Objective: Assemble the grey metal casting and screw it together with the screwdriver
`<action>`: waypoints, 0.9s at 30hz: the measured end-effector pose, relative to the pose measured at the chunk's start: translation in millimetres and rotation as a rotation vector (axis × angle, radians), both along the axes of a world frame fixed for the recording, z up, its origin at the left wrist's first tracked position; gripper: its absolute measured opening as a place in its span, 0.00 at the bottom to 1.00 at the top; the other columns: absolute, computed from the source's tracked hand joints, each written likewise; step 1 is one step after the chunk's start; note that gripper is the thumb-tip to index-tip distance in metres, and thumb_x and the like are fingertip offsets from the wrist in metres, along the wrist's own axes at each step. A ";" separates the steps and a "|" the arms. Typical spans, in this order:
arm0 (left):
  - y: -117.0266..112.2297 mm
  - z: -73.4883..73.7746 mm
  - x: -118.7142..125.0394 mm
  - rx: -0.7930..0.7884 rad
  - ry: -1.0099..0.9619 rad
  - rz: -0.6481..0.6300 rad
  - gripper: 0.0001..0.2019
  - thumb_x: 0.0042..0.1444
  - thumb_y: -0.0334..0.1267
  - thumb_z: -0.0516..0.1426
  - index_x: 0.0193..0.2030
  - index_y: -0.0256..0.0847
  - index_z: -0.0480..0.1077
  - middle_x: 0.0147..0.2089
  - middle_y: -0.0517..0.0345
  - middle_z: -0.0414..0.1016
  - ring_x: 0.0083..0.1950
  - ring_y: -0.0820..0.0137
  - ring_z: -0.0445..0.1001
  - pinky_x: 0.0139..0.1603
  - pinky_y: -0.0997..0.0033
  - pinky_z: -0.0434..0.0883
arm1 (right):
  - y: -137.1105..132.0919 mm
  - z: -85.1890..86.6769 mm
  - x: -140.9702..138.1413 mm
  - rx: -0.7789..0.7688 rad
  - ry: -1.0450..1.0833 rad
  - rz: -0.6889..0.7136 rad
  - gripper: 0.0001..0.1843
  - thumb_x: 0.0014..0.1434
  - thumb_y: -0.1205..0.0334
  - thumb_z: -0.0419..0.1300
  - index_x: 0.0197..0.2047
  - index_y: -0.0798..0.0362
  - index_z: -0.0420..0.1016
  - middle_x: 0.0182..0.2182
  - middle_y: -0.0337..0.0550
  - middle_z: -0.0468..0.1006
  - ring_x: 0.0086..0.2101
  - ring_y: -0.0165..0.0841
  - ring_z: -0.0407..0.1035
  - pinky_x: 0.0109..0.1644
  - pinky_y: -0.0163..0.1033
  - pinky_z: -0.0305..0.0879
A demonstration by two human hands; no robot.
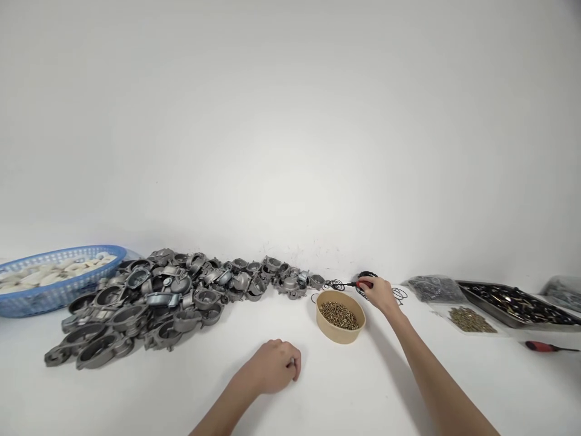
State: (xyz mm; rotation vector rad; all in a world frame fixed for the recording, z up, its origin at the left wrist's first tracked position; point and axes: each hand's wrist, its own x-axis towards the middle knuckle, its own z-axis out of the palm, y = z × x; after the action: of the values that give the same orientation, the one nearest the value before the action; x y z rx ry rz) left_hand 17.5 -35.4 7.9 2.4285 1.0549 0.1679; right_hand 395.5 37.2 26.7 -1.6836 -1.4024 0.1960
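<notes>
My right hand [380, 294] reaches far across the white table and closes round the red handle of a small tool [363, 283], whose dark tip points left toward a pile of black rubber rings [334, 284]. My left hand [275, 366] rests on the table nearer to me, fingers curled shut round a small metal piece that I cannot make out. Between the two hands stands a tan paper bowl [340, 330] holding small brass-coloured screws.
A large heap of grey cast-metal housings [154, 303] spreads at the left. A blue plastic basket [59, 290] with white parts stands far left. At the right lie a metal tray [517, 312], bags of parts, a screw pile [469, 320] and a red-handled screwdriver [547, 347].
</notes>
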 end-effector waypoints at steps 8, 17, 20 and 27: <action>0.2 -1.1 -0.9 -0.007 0.007 0.013 0.12 0.51 0.28 0.50 0.27 0.46 0.72 0.27 0.63 0.75 0.36 0.65 0.74 0.47 0.67 0.69 | 13.8 -24.2 -9.1 -0.051 0.181 0.036 0.09 0.50 0.58 0.64 0.31 0.51 0.84 0.28 0.46 0.84 0.30 0.41 0.76 0.39 0.41 0.68; -1.2 3.3 0.8 -0.018 0.025 0.011 0.12 0.51 0.28 0.50 0.28 0.45 0.73 0.29 0.62 0.77 0.37 0.65 0.75 0.48 0.66 0.70 | 14.4 -52.8 -5.7 -0.087 0.768 0.062 0.04 0.51 0.67 0.67 0.31 0.59 0.79 0.28 0.50 0.81 0.23 0.30 0.71 0.22 0.32 0.66; -1.1 1.9 0.5 -0.018 0.018 0.009 0.12 0.51 0.28 0.50 0.28 0.46 0.73 0.29 0.62 0.77 0.37 0.65 0.75 0.49 0.66 0.70 | 11.3 -49.7 -1.7 -0.089 0.903 0.079 0.02 0.52 0.71 0.65 0.32 0.60 0.78 0.28 0.49 0.80 0.22 0.27 0.68 0.19 0.29 0.63; -2.2 2.3 -0.9 -0.016 0.015 0.016 0.12 0.52 0.29 0.50 0.28 0.46 0.73 0.32 0.61 0.78 0.41 0.63 0.75 0.49 0.66 0.69 | -0.2 -35.5 15.4 -0.152 1.081 0.129 0.03 0.54 0.76 0.63 0.33 0.62 0.78 0.28 0.48 0.79 0.20 0.23 0.64 0.18 0.25 0.62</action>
State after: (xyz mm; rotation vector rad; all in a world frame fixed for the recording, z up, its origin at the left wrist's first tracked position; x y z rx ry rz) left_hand 16.5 -37.5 10.2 2.4116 1.0787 0.1465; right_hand 410.9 37.0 -8.8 -1.2368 -0.6598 1.1168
